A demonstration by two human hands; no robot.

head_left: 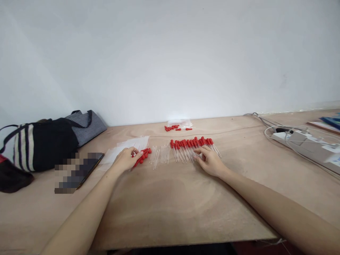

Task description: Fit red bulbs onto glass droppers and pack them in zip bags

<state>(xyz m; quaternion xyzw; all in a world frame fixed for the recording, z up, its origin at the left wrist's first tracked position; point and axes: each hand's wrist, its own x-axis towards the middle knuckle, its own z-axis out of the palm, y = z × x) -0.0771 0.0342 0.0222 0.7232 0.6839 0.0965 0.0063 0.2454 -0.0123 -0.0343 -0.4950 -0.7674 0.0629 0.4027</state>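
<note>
Left hand (127, 158) pinching slim red piece (137, 162), left of clear glassy tubes (160, 154); right hand (209, 161), fingers loosely curled, right of tubes.

The left hand (127, 158) is at a small heap of loose red bulbs (145, 155), beside clear plastic bags (123, 150). Right of the heap lie bare glass tubes (160, 155), then a row of red-topped droppers (190, 145), where the right hand (208, 161) rests at the near side. Farther back, more red bulbs (172, 128) lie by 1 clear bag (179, 122). White power strips (308, 141) sit far right.
</note>
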